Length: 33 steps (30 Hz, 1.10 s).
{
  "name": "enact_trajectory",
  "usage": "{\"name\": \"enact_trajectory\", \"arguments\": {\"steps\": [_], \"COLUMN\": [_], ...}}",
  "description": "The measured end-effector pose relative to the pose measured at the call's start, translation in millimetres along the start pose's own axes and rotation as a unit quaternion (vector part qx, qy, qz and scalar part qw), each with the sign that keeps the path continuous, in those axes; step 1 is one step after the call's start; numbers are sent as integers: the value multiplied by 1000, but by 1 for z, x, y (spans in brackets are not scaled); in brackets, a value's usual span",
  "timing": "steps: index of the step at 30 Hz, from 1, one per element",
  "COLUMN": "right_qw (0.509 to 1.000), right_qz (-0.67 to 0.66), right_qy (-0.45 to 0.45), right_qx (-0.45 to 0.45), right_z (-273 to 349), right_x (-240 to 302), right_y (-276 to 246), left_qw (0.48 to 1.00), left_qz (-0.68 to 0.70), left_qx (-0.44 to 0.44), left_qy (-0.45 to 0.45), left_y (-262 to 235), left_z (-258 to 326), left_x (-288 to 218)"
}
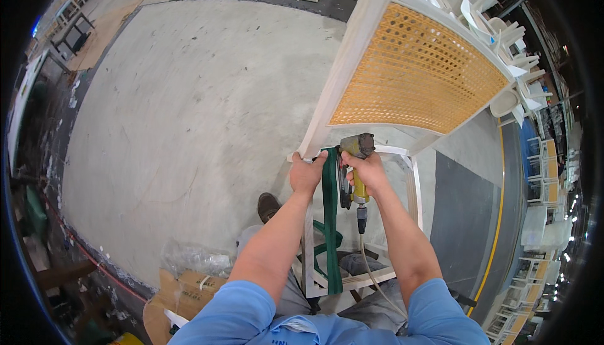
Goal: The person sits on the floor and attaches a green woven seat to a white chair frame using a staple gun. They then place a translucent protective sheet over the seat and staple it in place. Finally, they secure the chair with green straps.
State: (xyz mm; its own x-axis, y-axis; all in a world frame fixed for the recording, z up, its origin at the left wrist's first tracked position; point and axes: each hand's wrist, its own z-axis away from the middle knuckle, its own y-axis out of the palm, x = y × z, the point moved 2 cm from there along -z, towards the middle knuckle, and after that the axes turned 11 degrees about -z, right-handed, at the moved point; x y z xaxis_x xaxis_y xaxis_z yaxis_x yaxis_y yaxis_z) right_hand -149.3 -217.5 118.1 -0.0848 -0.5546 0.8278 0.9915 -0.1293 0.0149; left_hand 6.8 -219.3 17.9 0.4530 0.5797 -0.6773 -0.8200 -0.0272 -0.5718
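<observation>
Chair under assembly, seen from above; clock directions run from the middle of the view. The pale wooden chair [333,90] stands tilted between 1 and 5 o'clock, its woven cane panel [421,71] at 2 and its open seat frame [416,187] at 4. The right hand [368,174], at 3 o'clock to 4, is clamped round the handle of a yellow nail gun [359,187], from which a thin hose [365,263] drops toward 5. The left hand [306,176], just below the middle, rests at the corner below the chair's upright, thumb at the upper end of a green strap [331,213]; whether its fingers close round the wood cannot be told. The strap runs toward 5 o'clock along the seat frame, with further loops beside it. A dark shoe [268,207] and a cardboard box [189,291] lie toward 7; more chairs [542,162] stand at 3.
</observation>
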Motion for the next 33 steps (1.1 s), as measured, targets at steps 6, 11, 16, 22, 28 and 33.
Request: {"name": "enact_trajectory", "arguments": {"steps": [6,11,16,22,28,33], "right_qw": [998,998,999,999,997,997], "right_qz": [58,68,46,51,73,75], "right_qy": [6,8,1,6,7,2], "right_qx": [-9,-17,0,-2,1,8], "right_z": [-6,-10,-9,-6,-7,-2], "right_x": [-2,-7,-8,-7,-9,-9], "right_y": [10,11,17,24,27,29], "left_qw": [999,998,998,995,991,992], "left_qz": [8,11,54,87,105,105], "left_qx": [44,55,13,39,65,62], "left_qy": [-12,-20,14,32,42,45], "left_y": [-4,-2,-1,-2,0,-3], "left_z": [-5,-5,-2,-3,-2,0], "left_x": [3,1,7,11,15,14]}}
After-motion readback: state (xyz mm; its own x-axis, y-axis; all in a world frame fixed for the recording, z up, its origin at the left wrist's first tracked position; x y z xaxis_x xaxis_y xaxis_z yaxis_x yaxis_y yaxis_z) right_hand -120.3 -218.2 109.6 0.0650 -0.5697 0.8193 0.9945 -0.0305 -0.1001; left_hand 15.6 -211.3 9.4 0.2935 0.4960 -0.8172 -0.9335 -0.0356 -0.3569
